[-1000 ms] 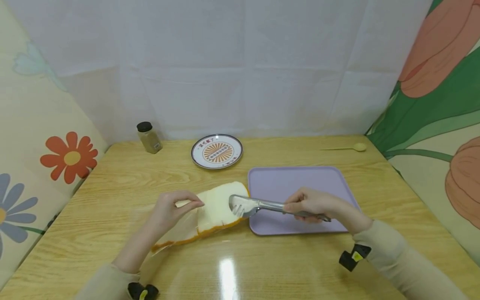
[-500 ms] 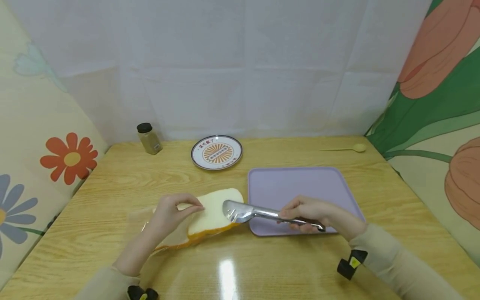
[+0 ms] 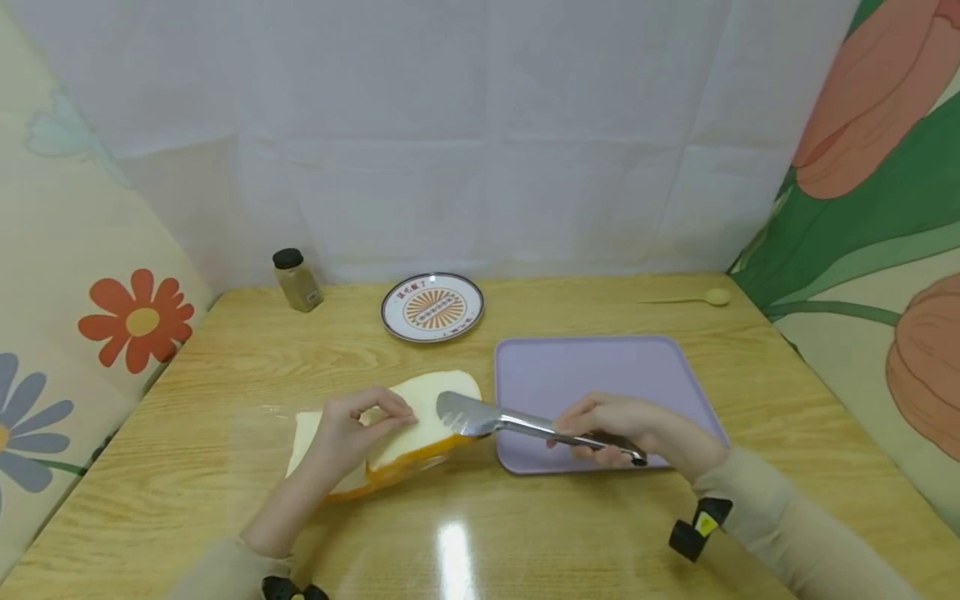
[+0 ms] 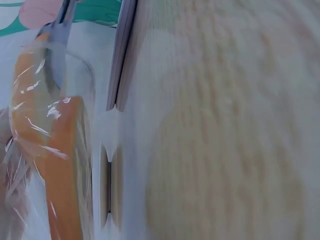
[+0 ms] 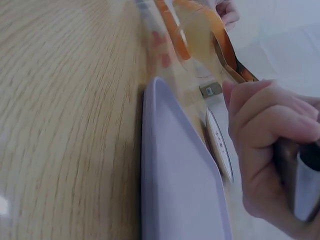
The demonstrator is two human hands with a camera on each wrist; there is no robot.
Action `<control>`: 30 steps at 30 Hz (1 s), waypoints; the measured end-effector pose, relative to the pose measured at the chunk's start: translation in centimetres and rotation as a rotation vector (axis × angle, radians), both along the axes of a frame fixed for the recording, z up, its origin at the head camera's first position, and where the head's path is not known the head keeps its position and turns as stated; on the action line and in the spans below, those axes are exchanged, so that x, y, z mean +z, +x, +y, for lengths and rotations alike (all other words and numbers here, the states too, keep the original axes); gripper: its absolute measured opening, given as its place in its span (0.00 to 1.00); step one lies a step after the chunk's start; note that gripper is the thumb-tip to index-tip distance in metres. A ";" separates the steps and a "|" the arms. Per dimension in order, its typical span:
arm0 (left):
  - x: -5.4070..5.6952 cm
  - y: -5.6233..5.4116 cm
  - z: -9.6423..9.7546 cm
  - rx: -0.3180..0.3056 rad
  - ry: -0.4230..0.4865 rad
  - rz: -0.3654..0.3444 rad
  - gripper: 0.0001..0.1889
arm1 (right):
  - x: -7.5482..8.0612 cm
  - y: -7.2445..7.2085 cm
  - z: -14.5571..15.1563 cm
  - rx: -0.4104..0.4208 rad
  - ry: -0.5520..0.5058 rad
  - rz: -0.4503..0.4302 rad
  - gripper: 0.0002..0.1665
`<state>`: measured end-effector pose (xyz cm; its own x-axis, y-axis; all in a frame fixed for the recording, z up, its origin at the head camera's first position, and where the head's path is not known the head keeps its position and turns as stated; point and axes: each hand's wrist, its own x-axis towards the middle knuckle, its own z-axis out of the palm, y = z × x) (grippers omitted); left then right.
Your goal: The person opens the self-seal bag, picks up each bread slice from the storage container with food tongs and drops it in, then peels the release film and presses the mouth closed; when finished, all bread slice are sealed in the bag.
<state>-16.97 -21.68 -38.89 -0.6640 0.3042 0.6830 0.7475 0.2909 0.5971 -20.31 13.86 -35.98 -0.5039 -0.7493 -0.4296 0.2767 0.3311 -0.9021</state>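
Note:
My left hand (image 3: 351, 432) pinches with thumb and fingertips at the upper slice of bread (image 3: 422, 398), seemingly on the clear plastic bag (image 4: 36, 117) around it. A second slice (image 3: 303, 433) lies lower and further left, partly hidden by that hand. My right hand (image 3: 609, 427) grips metal tongs (image 3: 525, 423) by the handle. The tongs' broad slotted end lies over the upper slice's right part; in the right wrist view one arm (image 5: 225, 55) runs along the slice, near its orange crust (image 5: 217, 20). The slice is raised a little above the table.
A lilac tray (image 3: 585, 358) lies right of the bread, under the right hand. Behind stand a patterned plate (image 3: 433, 307) and a black-lidded jar (image 3: 297, 282). A yellow spoon (image 3: 716, 297) lies at the back right of the wooden table (image 3: 375, 550).
The tongs and upper slice have shifted slightly left. More of the lower slice now shows left of my left hand, which has moved slightly right.

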 end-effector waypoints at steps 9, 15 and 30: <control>0.4 -0.1 -0.3 0.036 0.037 0.076 0.16 | -1.0 0.0 1.3 -0.030 0.004 -0.085 0.25; 0.5 -0.3 -0.1 -0.003 0.033 0.086 0.18 | -0.8 0.8 0.7 -0.021 0.002 -0.068 0.24; 0.1 -0.2 -0.2 -0.017 -0.001 0.013 0.13 | 0.2 1.2 -0.3 -0.019 0.070 0.123 0.22</control>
